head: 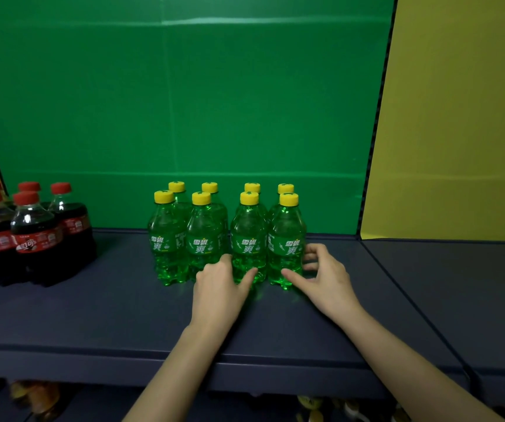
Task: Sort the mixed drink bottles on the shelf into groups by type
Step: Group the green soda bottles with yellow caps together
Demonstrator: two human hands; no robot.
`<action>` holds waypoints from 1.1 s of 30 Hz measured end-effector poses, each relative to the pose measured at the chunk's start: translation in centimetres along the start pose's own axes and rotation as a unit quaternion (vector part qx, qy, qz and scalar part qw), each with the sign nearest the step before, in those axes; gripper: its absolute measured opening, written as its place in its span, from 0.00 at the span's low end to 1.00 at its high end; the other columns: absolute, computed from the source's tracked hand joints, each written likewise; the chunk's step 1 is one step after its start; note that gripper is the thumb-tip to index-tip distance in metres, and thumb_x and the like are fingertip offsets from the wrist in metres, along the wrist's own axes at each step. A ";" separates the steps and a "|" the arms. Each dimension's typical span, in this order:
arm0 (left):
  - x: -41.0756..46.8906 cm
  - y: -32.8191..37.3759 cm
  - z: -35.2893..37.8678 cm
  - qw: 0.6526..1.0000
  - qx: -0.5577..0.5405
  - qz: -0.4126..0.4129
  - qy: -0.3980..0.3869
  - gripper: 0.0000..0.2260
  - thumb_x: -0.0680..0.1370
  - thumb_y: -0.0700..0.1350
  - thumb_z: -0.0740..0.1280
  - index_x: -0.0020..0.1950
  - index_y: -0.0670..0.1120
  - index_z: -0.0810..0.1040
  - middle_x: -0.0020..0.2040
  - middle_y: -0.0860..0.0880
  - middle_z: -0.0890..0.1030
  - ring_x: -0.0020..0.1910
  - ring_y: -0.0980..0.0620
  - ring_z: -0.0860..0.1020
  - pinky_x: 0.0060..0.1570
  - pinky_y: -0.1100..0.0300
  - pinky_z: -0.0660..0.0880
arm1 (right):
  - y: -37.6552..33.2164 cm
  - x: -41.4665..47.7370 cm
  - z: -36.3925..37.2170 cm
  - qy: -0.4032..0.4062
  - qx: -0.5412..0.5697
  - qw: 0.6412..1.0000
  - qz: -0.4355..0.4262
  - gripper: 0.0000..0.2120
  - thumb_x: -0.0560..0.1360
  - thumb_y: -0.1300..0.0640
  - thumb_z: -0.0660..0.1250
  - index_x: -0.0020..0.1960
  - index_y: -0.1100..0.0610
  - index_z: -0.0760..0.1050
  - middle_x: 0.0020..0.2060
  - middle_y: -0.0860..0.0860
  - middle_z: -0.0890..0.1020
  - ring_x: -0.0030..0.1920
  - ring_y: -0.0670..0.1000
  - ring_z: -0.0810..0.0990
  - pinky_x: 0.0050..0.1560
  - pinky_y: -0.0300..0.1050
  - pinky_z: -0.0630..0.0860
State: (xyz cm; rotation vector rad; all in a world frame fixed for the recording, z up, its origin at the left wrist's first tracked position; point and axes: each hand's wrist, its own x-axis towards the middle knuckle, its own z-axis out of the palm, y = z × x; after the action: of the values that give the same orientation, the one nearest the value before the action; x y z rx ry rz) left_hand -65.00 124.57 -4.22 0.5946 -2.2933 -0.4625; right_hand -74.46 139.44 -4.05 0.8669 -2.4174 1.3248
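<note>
On the shelf [92, 315]: green bottles [202, 239] grouped in two rows, colas [35, 236] well left.
We have the left hand [219, 287] wrapped low round the third front bottle [248, 239] and the right hand [324, 272] curled round the end bottle [286, 242], thumbs in front. How firmly the hidden fingers press, we cannot tell. Risk: a low, loose hold lets a bottle tip when moved, knocking the back row just behind.

The back wall [184, 102] is bright green with faint lines across it. A yellow wall [458, 117] stands on the right, past a thin black strip [376, 147]. The shelf [92, 315] is dark blue and flat.
</note>
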 end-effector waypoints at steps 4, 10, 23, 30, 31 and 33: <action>-0.2 0.1 -0.1 1.000 0.007 0.000 -0.004 0.24 0.76 0.59 0.62 0.60 0.40 0.73 0.44 0.42 0.82 0.51 0.39 0.78 0.48 0.52 0.72 | 0.0 -0.1 -0.1 -0.004 -0.003 1.000 0.001 0.27 0.68 0.45 0.72 0.61 0.54 0.68 0.47 0.44 0.73 0.47 0.45 0.77 0.50 0.42 0.76; -0.4 0.2 -0.5 1.000 0.014 0.010 -0.006 0.21 0.77 0.57 0.61 0.60 0.41 0.72 0.44 0.42 0.81 0.49 0.40 0.79 0.46 0.52 0.71 | 0.2 -0.3 -0.2 -0.011 -0.003 1.000 -0.006 0.26 0.70 0.44 0.70 0.62 0.53 0.67 0.50 0.42 0.73 0.50 0.45 0.76 0.52 0.44 0.75; -0.6 -0.7 -3.4 0.997 -0.022 0.059 0.054 0.11 0.76 0.53 0.64 0.55 0.50 0.76 0.50 0.56 0.82 0.48 0.49 0.80 0.44 0.55 0.74 | 0.2 -0.5 -1.6 0.039 0.037 0.998 -0.015 0.07 0.73 0.57 0.68 0.49 0.52 0.71 0.44 0.48 0.77 0.42 0.44 0.75 0.46 0.40 0.70; -1.4 -3.7 -6.8 0.990 -0.051 0.087 0.096 0.09 0.74 0.50 0.68 0.52 0.49 0.74 0.43 0.57 0.76 0.45 0.53 0.75 0.38 0.58 0.68 | -0.1 -1.8 -2.1 0.043 0.070 0.996 0.018 0.12 0.72 0.59 0.69 0.54 0.56 0.73 0.51 0.50 0.79 0.47 0.49 0.77 0.45 0.38 0.68; -1.2 -4.7 -7.0 0.990 -0.056 0.085 0.101 0.11 0.73 0.49 0.69 0.53 0.47 0.73 0.45 0.55 0.74 0.46 0.53 0.73 0.40 0.58 0.68 | -0.3 -2.0 -2.0 0.023 0.071 0.997 0.028 0.15 0.73 0.58 0.69 0.58 0.56 0.71 0.53 0.49 0.77 0.51 0.49 0.76 0.46 0.37 0.68; -0.6 -6.7 -7.5 0.990 -0.071 0.071 0.100 0.17 0.72 0.48 0.71 0.55 0.43 0.70 0.48 0.52 0.70 0.49 0.52 0.71 0.44 0.59 0.67 | -0.9 -2.2 -1.4 -0.016 0.086 0.995 0.052 0.22 0.74 0.55 0.68 0.65 0.56 0.67 0.58 0.47 0.73 0.59 0.48 0.73 0.51 0.36 0.66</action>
State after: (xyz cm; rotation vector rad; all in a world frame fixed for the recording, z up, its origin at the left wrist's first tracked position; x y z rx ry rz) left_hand -57.41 118.17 -2.68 0.3862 -2.0749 -0.4695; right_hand -72.29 141.12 -3.71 0.8197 -2.4308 1.5875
